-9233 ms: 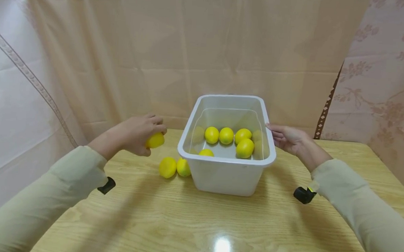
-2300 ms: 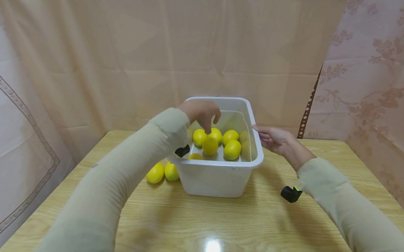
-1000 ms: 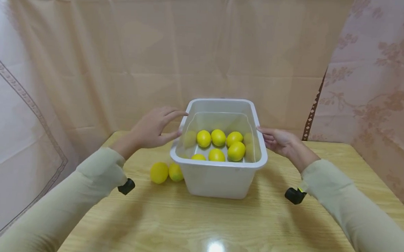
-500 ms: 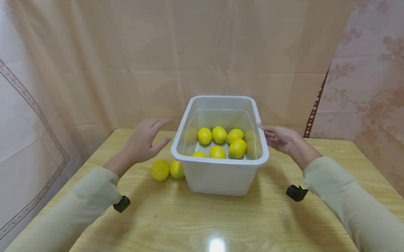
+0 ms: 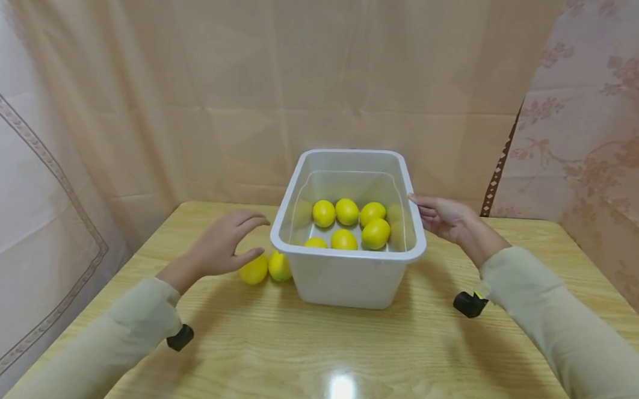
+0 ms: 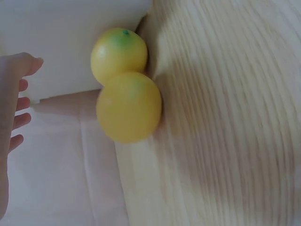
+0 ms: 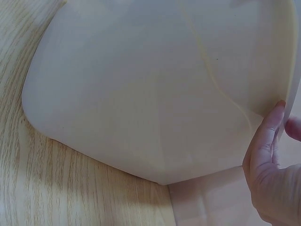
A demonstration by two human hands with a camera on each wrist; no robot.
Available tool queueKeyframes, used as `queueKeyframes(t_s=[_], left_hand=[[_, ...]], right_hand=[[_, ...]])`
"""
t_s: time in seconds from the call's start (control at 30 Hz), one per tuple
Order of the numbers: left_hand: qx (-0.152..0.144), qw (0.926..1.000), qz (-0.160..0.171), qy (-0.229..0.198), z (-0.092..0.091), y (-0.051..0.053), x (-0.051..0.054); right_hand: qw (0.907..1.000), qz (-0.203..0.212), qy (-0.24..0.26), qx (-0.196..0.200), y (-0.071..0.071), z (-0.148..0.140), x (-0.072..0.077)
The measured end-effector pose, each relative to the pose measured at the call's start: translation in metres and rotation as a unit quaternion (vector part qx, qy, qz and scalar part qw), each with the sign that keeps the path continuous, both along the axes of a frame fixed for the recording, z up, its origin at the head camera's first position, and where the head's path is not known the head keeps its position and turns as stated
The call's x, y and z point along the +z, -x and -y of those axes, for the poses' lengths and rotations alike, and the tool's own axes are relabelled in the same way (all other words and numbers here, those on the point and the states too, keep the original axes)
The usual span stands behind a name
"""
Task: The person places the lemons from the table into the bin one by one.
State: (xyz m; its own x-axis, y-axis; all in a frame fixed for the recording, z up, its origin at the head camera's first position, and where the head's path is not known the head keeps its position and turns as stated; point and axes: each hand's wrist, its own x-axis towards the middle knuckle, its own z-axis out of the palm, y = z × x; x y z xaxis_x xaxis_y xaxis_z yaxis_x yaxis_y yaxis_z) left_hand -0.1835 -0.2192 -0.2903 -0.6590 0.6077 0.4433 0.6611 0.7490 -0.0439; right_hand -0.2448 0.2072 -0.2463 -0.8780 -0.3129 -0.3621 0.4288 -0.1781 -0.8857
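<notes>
In the head view, a pale grey plastic bin (image 5: 348,279) stands on the table with several yellow lemons (image 5: 346,212) inside. The front wall partly hides the nearest ones. Outside, by its left side, lie two more: one lemon (image 5: 280,267) close to the wall and another lemon (image 5: 253,271) touching it, both plain in the left wrist view. My left hand (image 5: 219,242) hovers just above and left of these two, fingers apart and holding nothing. My right hand (image 5: 448,221) grips the bin's right rim, thumb on one side and fingers against the outer wall (image 7: 117,94).
The wooden table (image 5: 289,354) reaches back to a beige cloth (image 5: 222,98) hanging behind the bin. Patterned cloth (image 5: 616,118) hangs at the right and white cloth (image 5: 21,208) at the left. A black wrist camera (image 5: 470,304) hangs under the right sleeve.
A lemon from my left hand now lies in the bin, toward the front. The emptied left hand has moved back out over the left rim and lowered toward the two lemons. My right hand keeps its grip.
</notes>
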Motion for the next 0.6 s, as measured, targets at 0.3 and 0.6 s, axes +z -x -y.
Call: queueKeyframes(t_s=[0.3,0.6], left_hand=[[-0.016,0.9979,0.027,0.057,0.014,0.000,-0.012],[-0.022,0.9906,0.067,0.117,0.019,-0.001,-0.017]], right_hand=[[0.9999,0.007,0.007,-0.003,-0.001,-0.001,-0.001],[0.9999,0.008,0.006,-0.003,-0.001,-0.001,-0.002]])
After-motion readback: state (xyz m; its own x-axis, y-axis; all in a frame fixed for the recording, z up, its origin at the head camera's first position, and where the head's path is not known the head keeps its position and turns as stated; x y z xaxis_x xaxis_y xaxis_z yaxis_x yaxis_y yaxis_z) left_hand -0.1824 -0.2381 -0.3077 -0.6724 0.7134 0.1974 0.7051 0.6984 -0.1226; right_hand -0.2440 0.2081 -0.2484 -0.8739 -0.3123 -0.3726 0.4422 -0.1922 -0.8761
